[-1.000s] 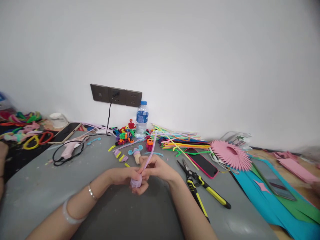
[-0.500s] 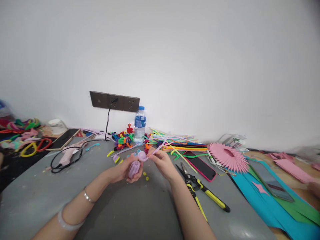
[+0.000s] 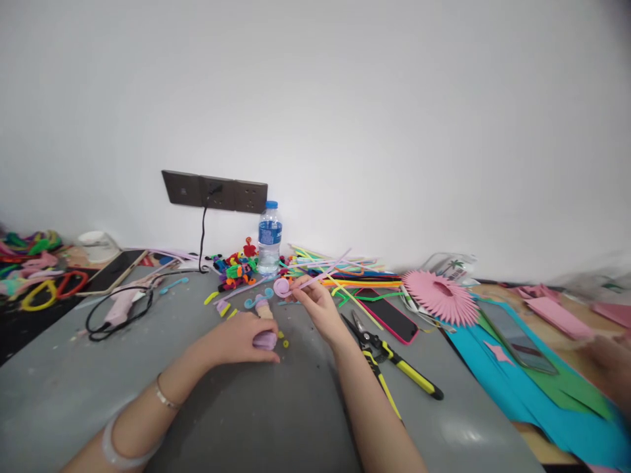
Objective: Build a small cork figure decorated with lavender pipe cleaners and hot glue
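My left hand (image 3: 242, 338) is curled from above around a lilac fuzzy pipe-cleaner piece (image 3: 265, 340), low over the grey table. A beige part (image 3: 264, 311) with a lilac top pokes out past the fingers; whether it joins the held piece I cannot tell. Light-blue curled pipe cleaners (image 3: 251, 302) sit beside that beige part. Between thumb and fingers, my right hand (image 3: 320, 309) pinches a lilac pipe cleaner (image 3: 281, 288) whose near end is wound into a flat spiral. Its straight tail runs up to the right. Small yellow bits (image 3: 286, 343) lie near the left fingertips.
Yellow-and-black pliers (image 3: 389, 358) and a pink-edged phone (image 3: 389, 315) lie to the right. Behind the hands stand a water bottle (image 3: 269, 240) and loose pipe cleaners (image 3: 365, 284). A corded pink tool (image 3: 121, 305) lies left. Another person's hand (image 3: 608, 361) is at far right.
My left hand has turned palm-down and moved lower with the lilac piece, away from the spiral. My right hand keeps the spiralled pipe cleaner, now separate from the left hand.
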A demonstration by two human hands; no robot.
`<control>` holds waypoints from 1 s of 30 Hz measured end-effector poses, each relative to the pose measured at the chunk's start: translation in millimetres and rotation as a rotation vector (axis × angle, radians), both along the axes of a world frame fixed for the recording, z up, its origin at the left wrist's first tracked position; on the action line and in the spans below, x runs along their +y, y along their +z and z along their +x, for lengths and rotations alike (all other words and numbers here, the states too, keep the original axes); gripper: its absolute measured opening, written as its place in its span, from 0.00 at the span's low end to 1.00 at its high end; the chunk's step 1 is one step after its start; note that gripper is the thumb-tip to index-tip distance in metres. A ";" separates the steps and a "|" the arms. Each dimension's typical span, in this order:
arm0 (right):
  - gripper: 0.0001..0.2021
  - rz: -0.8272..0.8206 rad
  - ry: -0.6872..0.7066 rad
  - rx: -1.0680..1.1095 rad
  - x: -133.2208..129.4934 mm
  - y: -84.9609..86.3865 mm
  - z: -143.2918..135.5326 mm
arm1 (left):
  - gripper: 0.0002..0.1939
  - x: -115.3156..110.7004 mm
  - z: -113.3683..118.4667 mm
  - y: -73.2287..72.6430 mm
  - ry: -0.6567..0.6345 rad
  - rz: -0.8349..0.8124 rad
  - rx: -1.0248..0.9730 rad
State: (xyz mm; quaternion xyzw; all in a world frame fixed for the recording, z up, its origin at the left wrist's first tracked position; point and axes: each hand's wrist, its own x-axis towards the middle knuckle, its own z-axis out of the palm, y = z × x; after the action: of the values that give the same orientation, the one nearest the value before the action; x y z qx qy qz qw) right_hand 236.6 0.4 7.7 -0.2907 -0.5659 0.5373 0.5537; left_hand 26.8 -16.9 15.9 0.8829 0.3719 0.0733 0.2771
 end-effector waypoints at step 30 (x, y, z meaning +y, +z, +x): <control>0.12 -0.018 0.216 -0.059 -5.1 -1.8 -5.5 | 0.18 8.4 13.8 -13.6 0.458 -0.854 -1.069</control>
State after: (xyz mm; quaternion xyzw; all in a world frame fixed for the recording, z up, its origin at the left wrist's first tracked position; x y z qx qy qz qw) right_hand 231.1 -4.7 5.9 -0.2487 -0.6051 0.5899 0.4733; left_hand 40.6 -8.5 2.3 0.4406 0.3573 0.3997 0.7200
